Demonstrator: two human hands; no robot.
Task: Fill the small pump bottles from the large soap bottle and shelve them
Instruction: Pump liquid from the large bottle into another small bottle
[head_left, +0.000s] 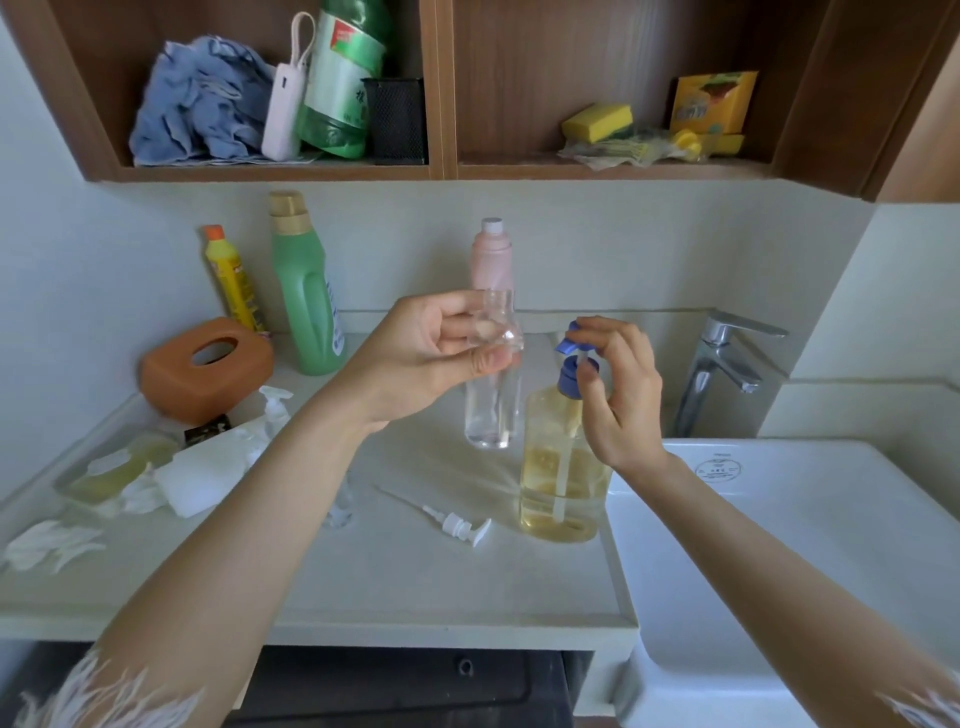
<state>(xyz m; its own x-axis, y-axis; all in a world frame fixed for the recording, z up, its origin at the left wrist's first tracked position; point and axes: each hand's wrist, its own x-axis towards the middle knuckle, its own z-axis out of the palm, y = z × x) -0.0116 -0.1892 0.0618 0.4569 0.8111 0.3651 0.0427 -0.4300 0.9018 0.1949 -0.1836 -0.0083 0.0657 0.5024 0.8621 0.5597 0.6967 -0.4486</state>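
A clear small bottle (493, 395) without its pump stands upright on the counter (415, 582). My left hand (431, 348) grips it near the neck. Right beside it stands the large soap bottle (561, 478), about half full of yellow liquid. My right hand (618, 384) holds its blue pump head (571, 358) with curled fingers. A loose white pump (457, 525) with its tube lies on the counter in front of the clear bottle. A small bottle with yellow liquid (124, 462) lies at the left. Another white pump (275, 405) sits near it.
A pink bottle (492, 254), a green bottle (306, 291), a yellow bottle (231, 280) and an orange tissue box (208, 369) stand along the back wall. Crumpled tissues (208, 473) lie at the left. A white sink (810, 545) and tap (722, 358) are right. Wooden shelves (447, 169) hang above.
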